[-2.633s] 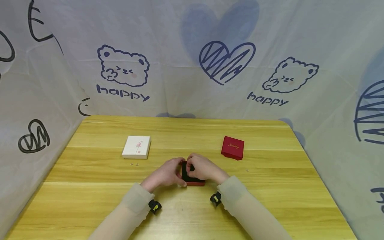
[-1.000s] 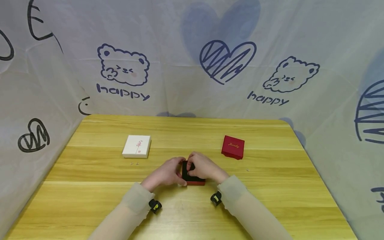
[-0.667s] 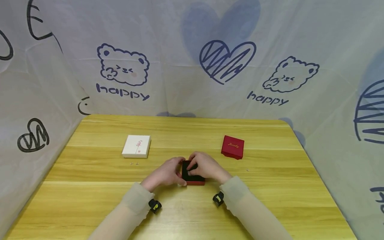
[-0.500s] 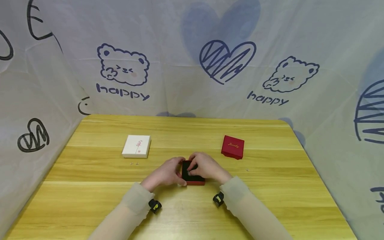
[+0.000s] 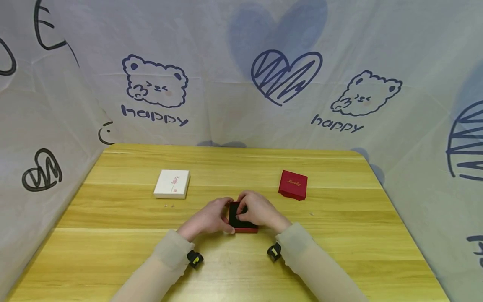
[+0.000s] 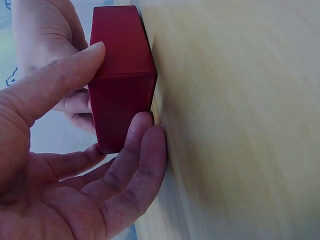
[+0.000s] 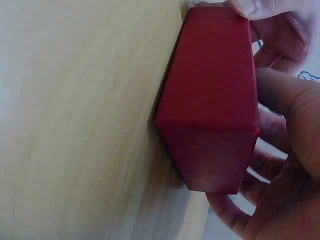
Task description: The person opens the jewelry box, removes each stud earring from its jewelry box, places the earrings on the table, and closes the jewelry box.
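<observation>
A red jewellery box (image 5: 246, 230) with a black lining (image 5: 247, 221) lies uncovered on the table at the centre of the head view. My left hand (image 5: 212, 217) grips its left side, thumb (image 6: 75, 65) on one wall and fingers round the corner in the left wrist view. Over the lining my right hand (image 5: 260, 210) bends down from the right, thumb and forefinger pinched together. A tiny silvery piece sits at those fingertips, now almost hidden by them. In the right wrist view the box's outer walls (image 7: 210, 75) hide what the fingertips do.
A white box (image 5: 171, 184) with a pink flower print stands back left, two tiny silvery pieces (image 5: 169, 206) before it. A red lid-like piece (image 5: 293, 185) with gold lettering lies back right. Another tiny piece (image 5: 311, 214) lies on the wooden table (image 5: 339, 251) near it.
The right thumb and forefinger parted slightly over the lining, showing a silvery glint, and have drawn together again. My right wrist has shifted a little to the right. The left hand and box stay put.
</observation>
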`<action>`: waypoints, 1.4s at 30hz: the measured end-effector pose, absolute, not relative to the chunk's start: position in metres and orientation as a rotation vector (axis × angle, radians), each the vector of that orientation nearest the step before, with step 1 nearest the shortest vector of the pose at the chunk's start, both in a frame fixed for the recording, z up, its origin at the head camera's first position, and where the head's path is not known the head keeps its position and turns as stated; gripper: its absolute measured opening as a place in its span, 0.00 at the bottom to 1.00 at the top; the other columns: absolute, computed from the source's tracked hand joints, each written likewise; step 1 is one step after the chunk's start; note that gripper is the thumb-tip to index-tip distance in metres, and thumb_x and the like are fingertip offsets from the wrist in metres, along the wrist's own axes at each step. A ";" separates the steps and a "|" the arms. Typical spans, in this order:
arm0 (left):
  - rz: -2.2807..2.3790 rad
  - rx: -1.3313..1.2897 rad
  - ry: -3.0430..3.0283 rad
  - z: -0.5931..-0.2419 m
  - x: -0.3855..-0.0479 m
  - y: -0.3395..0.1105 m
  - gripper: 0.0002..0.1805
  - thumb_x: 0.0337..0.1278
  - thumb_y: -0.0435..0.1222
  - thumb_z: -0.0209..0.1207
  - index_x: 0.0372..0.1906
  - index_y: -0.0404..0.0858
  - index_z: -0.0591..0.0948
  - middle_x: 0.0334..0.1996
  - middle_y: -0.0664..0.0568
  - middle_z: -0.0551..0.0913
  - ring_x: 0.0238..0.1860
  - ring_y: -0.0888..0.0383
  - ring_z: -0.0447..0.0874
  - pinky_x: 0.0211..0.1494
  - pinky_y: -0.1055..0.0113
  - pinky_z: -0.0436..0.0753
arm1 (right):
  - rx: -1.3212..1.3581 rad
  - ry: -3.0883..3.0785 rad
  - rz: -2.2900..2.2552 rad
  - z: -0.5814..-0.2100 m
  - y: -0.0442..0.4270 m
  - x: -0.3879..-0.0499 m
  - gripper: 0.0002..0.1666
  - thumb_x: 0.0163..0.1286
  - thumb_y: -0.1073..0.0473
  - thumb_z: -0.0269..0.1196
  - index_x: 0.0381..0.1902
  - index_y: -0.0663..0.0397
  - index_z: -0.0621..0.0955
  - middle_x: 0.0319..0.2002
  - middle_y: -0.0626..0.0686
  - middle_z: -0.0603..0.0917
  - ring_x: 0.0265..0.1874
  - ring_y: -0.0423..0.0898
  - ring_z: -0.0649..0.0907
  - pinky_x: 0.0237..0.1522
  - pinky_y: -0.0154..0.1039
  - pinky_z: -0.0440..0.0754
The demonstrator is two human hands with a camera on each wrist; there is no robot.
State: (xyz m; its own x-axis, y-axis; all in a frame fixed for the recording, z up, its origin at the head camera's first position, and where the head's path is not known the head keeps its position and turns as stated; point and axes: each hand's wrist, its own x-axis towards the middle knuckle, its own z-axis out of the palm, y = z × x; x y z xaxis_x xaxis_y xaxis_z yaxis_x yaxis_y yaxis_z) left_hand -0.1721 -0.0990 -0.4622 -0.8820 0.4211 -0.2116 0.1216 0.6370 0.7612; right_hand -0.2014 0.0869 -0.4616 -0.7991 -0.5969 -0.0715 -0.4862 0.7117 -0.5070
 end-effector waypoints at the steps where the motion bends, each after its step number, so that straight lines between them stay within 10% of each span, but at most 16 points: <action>1: 1.118 0.432 2.488 -0.462 -0.172 -0.099 0.48 0.37 0.30 0.78 0.68 0.26 0.66 0.50 0.39 0.76 0.32 0.59 0.80 0.37 0.65 0.79 | -0.852 2.691 -0.708 -0.462 0.087 -0.201 0.06 0.58 0.59 0.74 0.23 0.46 0.87 0.50 0.52 0.80 0.48 0.51 0.79 0.53 0.47 0.77; 42: 1.157 0.461 2.451 -0.462 -0.173 -0.103 0.48 0.38 0.30 0.78 0.68 0.28 0.66 0.55 0.41 0.76 0.29 0.60 0.79 0.33 0.65 0.79 | -0.758 2.491 -0.884 -0.465 0.092 -0.207 0.07 0.58 0.64 0.70 0.24 0.49 0.82 0.57 0.57 0.76 0.56 0.54 0.76 0.58 0.48 0.74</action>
